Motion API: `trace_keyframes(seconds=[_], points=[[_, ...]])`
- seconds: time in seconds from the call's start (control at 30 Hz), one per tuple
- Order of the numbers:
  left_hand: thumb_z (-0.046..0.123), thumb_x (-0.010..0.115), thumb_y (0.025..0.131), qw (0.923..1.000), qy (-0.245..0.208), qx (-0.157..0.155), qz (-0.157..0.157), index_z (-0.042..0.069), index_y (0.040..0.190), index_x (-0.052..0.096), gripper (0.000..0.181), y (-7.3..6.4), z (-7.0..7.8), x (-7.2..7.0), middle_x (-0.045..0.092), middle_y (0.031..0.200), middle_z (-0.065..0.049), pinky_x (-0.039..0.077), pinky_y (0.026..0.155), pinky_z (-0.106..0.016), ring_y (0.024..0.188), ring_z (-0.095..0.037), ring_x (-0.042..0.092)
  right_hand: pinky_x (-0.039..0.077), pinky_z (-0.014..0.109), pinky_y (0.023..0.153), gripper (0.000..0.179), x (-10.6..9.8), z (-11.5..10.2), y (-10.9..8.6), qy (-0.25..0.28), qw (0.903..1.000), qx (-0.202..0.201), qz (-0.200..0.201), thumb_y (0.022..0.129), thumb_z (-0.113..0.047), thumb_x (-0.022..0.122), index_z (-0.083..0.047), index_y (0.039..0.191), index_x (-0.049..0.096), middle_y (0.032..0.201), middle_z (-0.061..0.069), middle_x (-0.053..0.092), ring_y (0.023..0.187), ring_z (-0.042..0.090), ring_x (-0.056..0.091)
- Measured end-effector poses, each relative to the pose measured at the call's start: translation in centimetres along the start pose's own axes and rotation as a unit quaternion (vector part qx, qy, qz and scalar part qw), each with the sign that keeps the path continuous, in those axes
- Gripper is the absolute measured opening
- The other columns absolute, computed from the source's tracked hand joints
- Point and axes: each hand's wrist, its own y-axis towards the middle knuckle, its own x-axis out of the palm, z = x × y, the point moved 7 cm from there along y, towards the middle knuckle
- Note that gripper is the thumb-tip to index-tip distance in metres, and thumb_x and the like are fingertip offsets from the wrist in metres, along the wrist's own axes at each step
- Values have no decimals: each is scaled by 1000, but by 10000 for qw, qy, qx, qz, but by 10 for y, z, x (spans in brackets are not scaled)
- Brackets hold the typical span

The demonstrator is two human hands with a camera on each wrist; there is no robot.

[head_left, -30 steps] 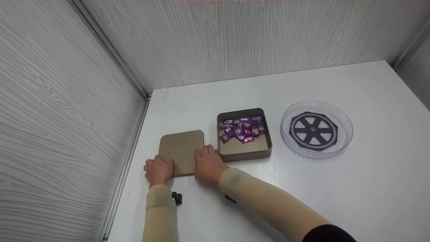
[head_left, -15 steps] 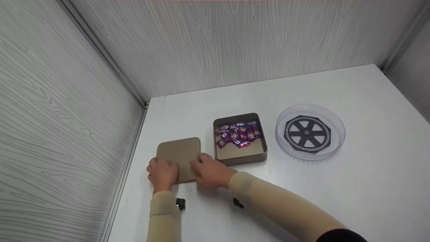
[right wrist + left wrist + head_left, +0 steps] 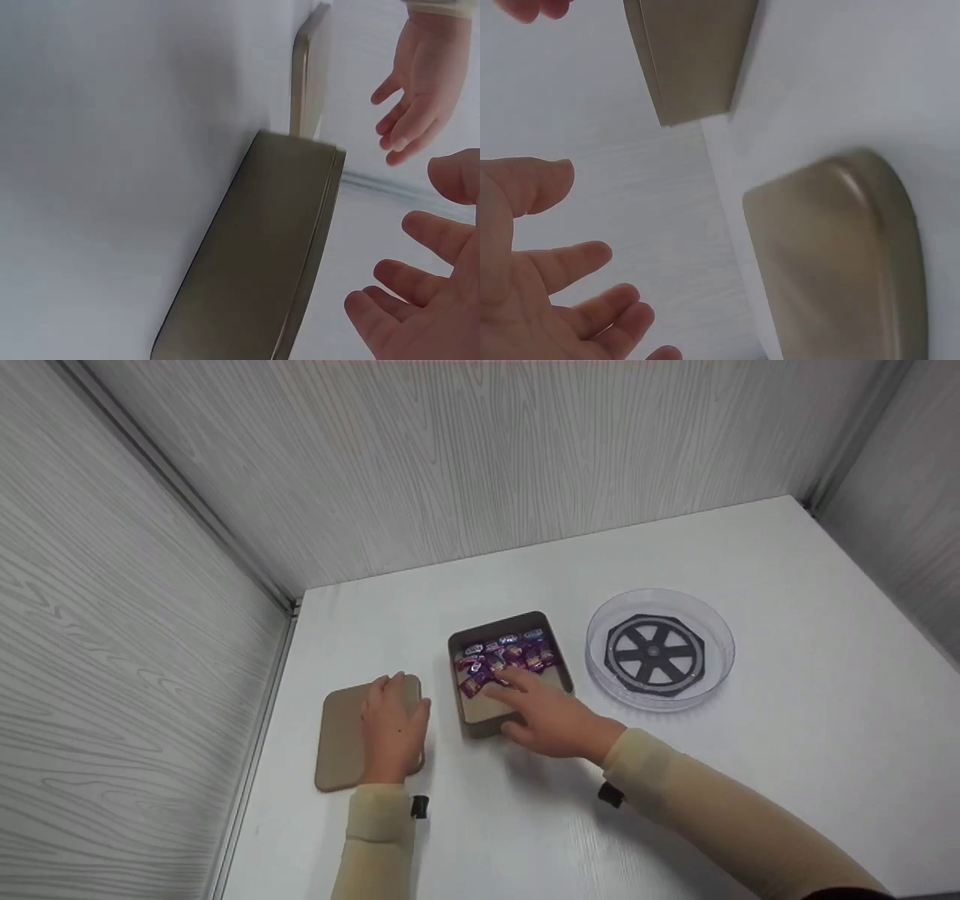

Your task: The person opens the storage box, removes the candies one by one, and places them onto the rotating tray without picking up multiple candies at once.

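A flat gold-brown tin lid (image 3: 341,742) lies on the table at the left. My left hand (image 3: 391,731) hovers over its right part with relaxed fingers; the left wrist view shows a gap between the fingers and the lid (image 3: 817,262). Right of the lid stands the open square tin (image 3: 484,729), holding several purple-wrapped candies (image 3: 474,669) towards its far side. Over the tin's near right part is my right hand (image 3: 555,716), fingers spread and holding nothing, hiding some candies. The right wrist view shows it raised beside the tin wall (image 3: 247,247).
A round clear plastic dish (image 3: 660,705) with a black spoked wheel-like piece (image 3: 654,651) in it stands right of the tin. The white table (image 3: 480,825) meets grained panels (image 3: 487,472) at the back and left.
Both hands have let go of the lid's sides and risen. The left has moved right over the lid, the right has moved right over the tin. The head view has shifted slightly.
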Motion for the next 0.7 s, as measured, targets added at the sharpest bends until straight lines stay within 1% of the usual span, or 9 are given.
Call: trace_keyframes(seconds=[0.07, 0.13, 0.23, 0.33, 0.4, 0.43, 0.57, 0.7], points=[[31, 65, 97, 9997, 63, 195, -115, 5, 150, 45, 62, 1, 15, 10, 36, 154, -19, 29, 113, -54, 140, -38, 33, 31, 47, 115, 55, -12, 20, -11, -66, 9996, 152, 211, 95, -23, 64, -14, 148, 52, 156, 17, 38, 145, 34, 34], [32, 65, 98, 9988, 175, 395, -219, 6, 150, 45, 62, 1, 30, 21, 35, 154, -19, 30, 114, -53, 141, -37, 33, 30, 47, 115, 56, -22, 41, -22, -149, 9982, 446, 369, 94, -21, 64, -15, 148, 52, 156, 17, 39, 144, 34, 34], [32, 66, 97, 9965, 300, 748, -232, 6, 148, 48, 60, 0, 49, 36, 37, 153, -19, 31, 113, -52, 140, -36, 35, 30, 49, 115, 56, -36, 70, -39, -180, 9949, 843, 527, 94, -21, 64, -14, 149, 51, 156, 18, 38, 144, 36, 34], [31, 66, 96, 9916, 460, 1189, -222, 4, 145, 51, 58, 1, 67, 53, 42, 150, -19, 33, 112, -51, 137, -37, 40, 32, 51, 114, 56, -46, 96, -60, -230, 9907, 1171, 647, 95, -23, 64, -11, 149, 50, 155, 19, 38, 143, 38, 35], [28, 66, 95, 9878, 559, 1431, -265, 3, 144, 52, 57, 1, 77, 65, 45, 148, -19, 34, 111, -51, 136, -37, 43, 31, 52, 114, 55, -52, 110, -74, -248, 9888, 1259, 767, 96, -22, 64, -8, 147, 51, 154, 21, 39, 142, 39, 35], [28, 66, 95, 9861, 625, 1505, -320, 2, 144, 52, 57, 2, 81, 71, 46, 148, -18, 34, 111, -50, 135, -37, 43, 31, 53, 114, 55, -54, 115, -80, -242, 9877, 1322, 802, 96, -22, 64, -7, 147, 51, 154, 22, 39, 142, 39, 35], [30, 68, 95, 9814, 966, 1561, -568, 2, 145, 51, 60, 9, 92, 92, 46, 148, -17, 35, 112, -49, 136, -36, 44, 30, 54, 114, 53, -59, 132, -95, -170, 9841, 1568, 814, 97, -22, 63, -7, 147, 52, 154, 22, 38, 143, 40, 33], [33, 67, 96, 9786, 1212, 1527, -662, 1, 144, 52, 59, 17, 99, 106, 46, 148, -18, 32, 113, -49, 137, -38, 43, 29, 54, 114, 54, -60, 140, -99, -73, 9823, 1702, 775, 97, -24, 62, -9, 147, 51, 156, 22, 36, 144, 40, 31]])
